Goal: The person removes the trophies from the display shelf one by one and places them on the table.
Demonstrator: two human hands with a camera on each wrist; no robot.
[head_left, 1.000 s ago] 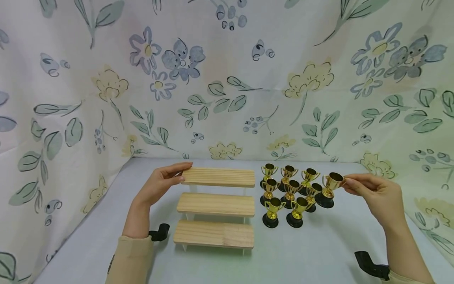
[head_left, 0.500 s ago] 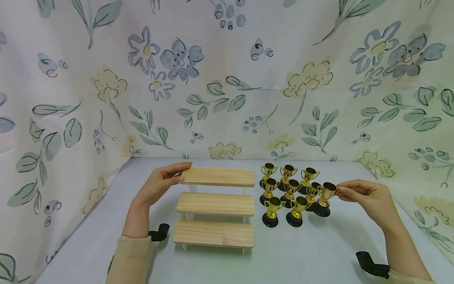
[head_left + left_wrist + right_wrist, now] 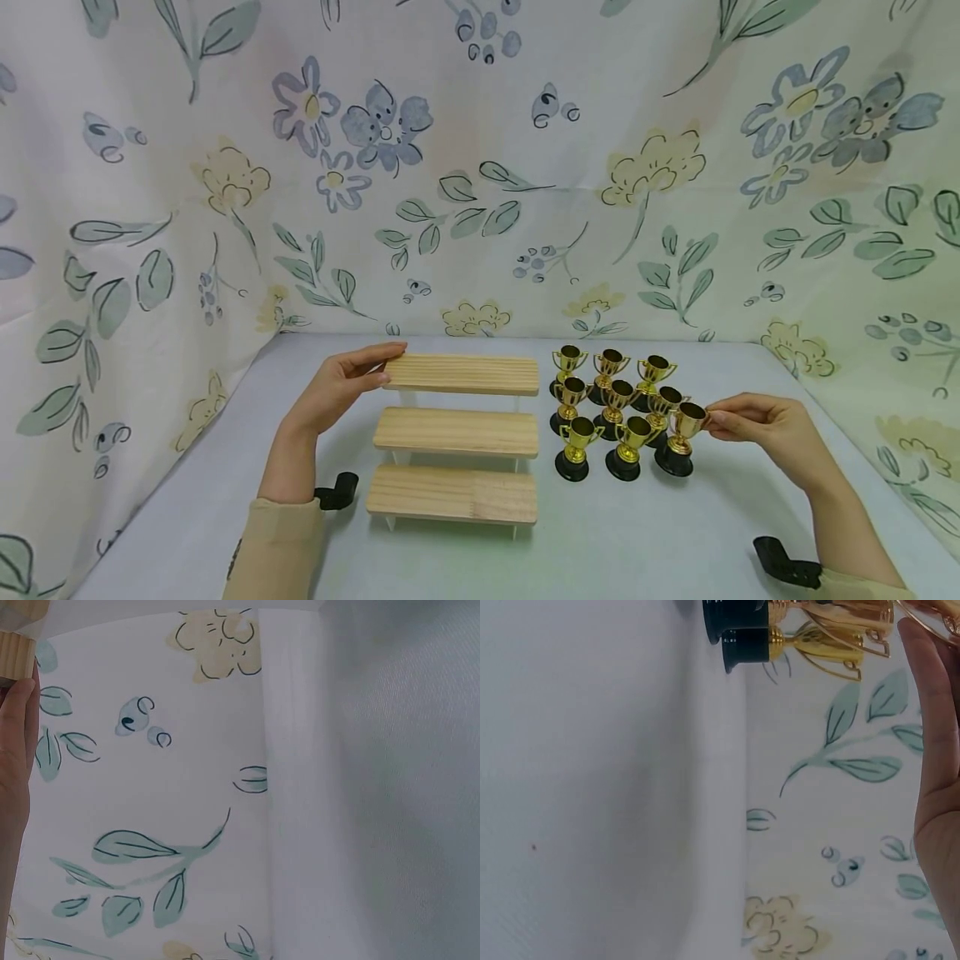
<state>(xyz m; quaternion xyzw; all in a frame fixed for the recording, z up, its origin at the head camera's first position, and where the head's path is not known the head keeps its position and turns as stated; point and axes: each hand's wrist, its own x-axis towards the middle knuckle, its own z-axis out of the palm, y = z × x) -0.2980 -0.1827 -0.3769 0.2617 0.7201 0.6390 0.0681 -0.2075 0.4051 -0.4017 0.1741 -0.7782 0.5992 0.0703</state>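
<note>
In the head view, my left hand (image 3: 330, 392) grips the left end of the top board of a three-tier wooden display stand (image 3: 461, 373), thumb in front and fingers behind. That board's end (image 3: 16, 656) also shows at the left wrist view's edge. On the right, the thumb and fingertips of my right hand (image 3: 772, 429) pinch one handle of a small gold trophy cup (image 3: 684, 429) with a black base. It stands upright at the front right corner of a group of matching trophies (image 3: 618, 404), close beside its neighbours. In the right wrist view, trophies (image 3: 829, 646) show beside my fingers.
The stand's middle board (image 3: 456, 432) and bottom board (image 3: 452, 493) step down toward me on pale supports. A white cloth (image 3: 630, 542) covers the table. Floral fabric (image 3: 480, 167) hangs behind and at both sides. A black device (image 3: 787, 565) sits at my right wrist.
My right hand has brought the trophy down and toward me, from the group's right side to its front right corner. My left hand keeps its place on the stand.
</note>
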